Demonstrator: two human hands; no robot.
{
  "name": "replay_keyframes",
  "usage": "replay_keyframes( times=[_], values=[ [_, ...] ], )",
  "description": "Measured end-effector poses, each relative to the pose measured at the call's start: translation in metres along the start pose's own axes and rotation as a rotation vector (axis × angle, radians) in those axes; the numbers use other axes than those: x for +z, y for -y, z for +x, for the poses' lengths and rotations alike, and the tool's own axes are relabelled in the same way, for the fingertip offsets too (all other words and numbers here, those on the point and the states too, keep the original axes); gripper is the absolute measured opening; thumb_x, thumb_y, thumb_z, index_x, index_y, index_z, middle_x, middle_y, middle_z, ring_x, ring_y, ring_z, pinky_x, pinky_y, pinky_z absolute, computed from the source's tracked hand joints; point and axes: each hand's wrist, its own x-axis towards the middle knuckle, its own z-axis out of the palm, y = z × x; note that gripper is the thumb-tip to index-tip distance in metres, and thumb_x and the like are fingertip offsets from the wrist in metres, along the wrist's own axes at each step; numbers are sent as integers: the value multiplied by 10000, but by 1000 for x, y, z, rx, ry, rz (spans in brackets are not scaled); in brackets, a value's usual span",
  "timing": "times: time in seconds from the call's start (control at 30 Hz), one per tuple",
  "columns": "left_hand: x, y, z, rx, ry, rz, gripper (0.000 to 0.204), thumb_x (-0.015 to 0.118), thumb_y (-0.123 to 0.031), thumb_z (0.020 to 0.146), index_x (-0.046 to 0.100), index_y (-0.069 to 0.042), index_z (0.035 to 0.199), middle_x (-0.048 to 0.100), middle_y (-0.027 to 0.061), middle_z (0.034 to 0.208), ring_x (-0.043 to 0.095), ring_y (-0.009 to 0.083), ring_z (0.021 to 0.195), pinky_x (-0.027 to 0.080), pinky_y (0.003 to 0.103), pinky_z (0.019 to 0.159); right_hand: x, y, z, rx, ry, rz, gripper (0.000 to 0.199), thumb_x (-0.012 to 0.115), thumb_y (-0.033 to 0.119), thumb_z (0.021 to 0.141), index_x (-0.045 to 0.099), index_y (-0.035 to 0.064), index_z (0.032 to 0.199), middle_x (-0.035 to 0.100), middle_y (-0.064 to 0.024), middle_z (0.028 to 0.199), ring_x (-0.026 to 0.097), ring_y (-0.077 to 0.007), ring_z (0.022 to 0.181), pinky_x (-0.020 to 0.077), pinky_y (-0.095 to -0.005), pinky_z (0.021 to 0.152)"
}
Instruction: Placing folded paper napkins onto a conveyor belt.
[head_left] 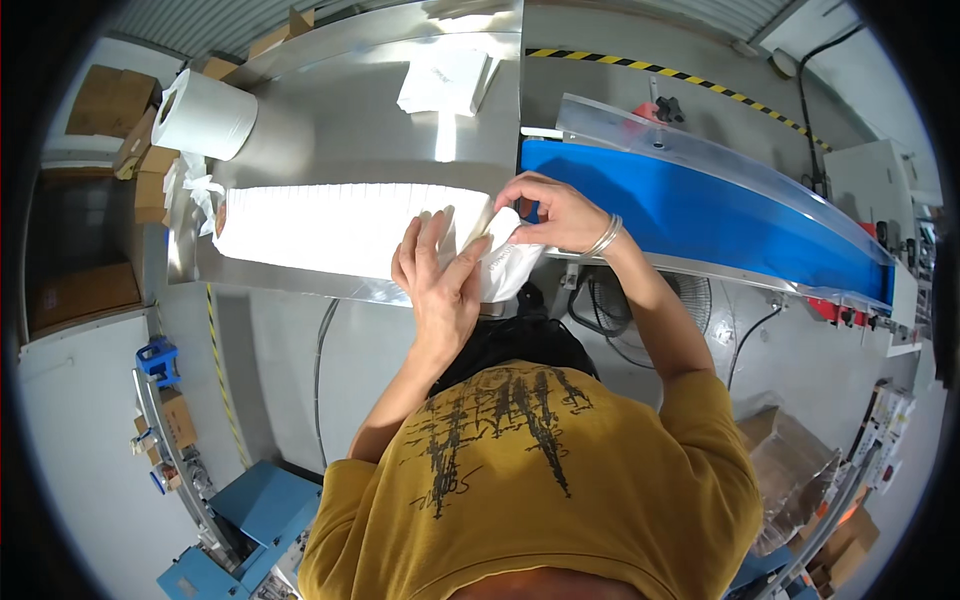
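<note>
A long row of white folded pads (330, 225) stands pressed together on the metal table. My left hand (440, 285) lies over its right end, fingers apart, with the thumb reaching to a white plastic pouch (508, 268). That pouch hangs at the table's front edge, beside the row. My right hand (560, 218) has its thumb and fingers bent in a pinch at the pouch's upper part, where a rounded white end shows between the hands. A metal bangle circles the right wrist. Whether something is inside the pouch, I cannot tell.
Behind the row sits a stack of white pouches (445, 80) on the metal table (330, 110). A large white roll (205, 115) is at the far left. To the right runs a blue conveyor belt (700, 215) with a clear guard (720, 150). A fan (685, 300) stands below.
</note>
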Motion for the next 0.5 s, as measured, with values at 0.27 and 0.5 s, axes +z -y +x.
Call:
replay_keyframes(
  times=[0.27,0.5],
  values=[
    [-5,1,-2,-27,71,8,438,716,-54,701,639,-92,1130,374,153,1399,327,413,1290,251,522,1041,-20,-18,-9,-58,-45,-205,349,698,209,822,603,54,1120,577,-46,1097,532,-147,1022,461,-289,864],
    [-5,8,-2,65,15,83,291,661,-46,736,639,12,1020,432,221,1323,357,418,1273,265,534,1035,-75,9,-75,317,-626,-685,354,596,330,907,526,90,1157,639,-171,942,643,-307,852,504,-366,641]
  ],
)
